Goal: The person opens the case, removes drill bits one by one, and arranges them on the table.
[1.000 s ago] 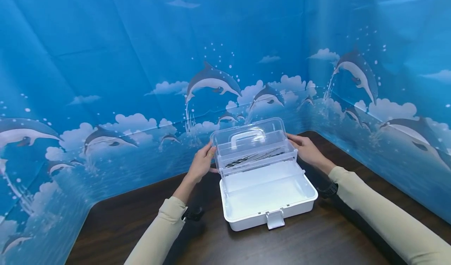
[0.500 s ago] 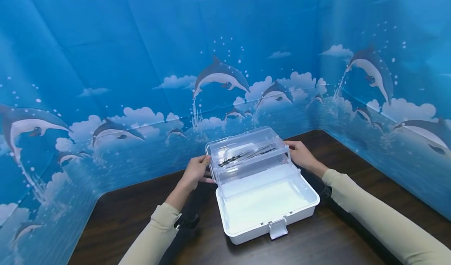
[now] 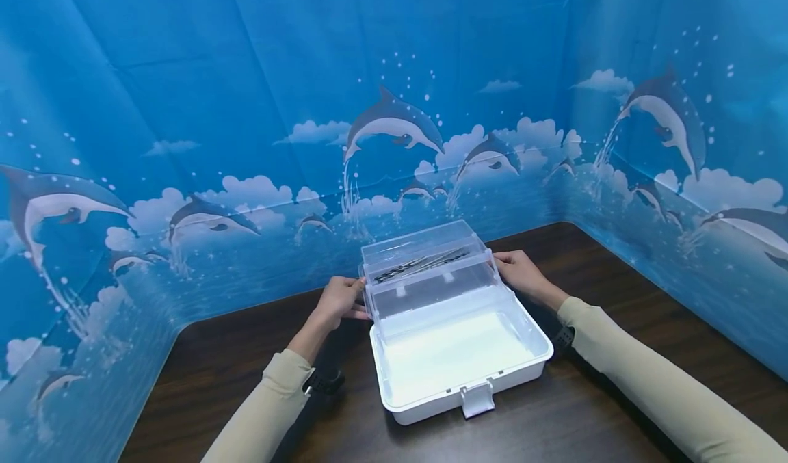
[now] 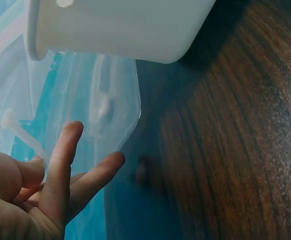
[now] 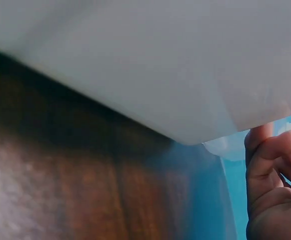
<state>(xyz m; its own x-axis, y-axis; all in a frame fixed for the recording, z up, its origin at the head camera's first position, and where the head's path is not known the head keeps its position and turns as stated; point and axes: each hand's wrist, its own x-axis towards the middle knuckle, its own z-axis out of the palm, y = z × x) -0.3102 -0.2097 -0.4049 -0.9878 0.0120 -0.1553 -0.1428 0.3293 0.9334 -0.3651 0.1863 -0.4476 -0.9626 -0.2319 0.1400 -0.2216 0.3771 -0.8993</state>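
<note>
A white plastic box [image 3: 427,409] stands with its latch [image 3: 477,400] facing me. Above its back part, a clear hinged tray [image 3: 425,289] is swung up, carrying several drill bits [image 3: 425,265]. My left hand [image 3: 337,300] pinches the tray's left end between thumb and index finger, beside a white link arm [image 4: 25,137]; its other fingers stick out below. At the opposite end, my right hand [image 3: 522,275] holds the tray with bent fingers. The clear lid [image 4: 110,95] hangs back behind the box in the left wrist view.
The dark wooden table [image 3: 246,360] extends around the box on all sides. Close behind its back edge hangs a blue dolphin-print curtain [image 3: 271,141], which turns the corner along the right side.
The lid, upright with its handle showing a second ago, has tipped back. The tray has swung with it, both hands staying at its ends and moving slightly lower. The camera view has shifted a little.
</note>
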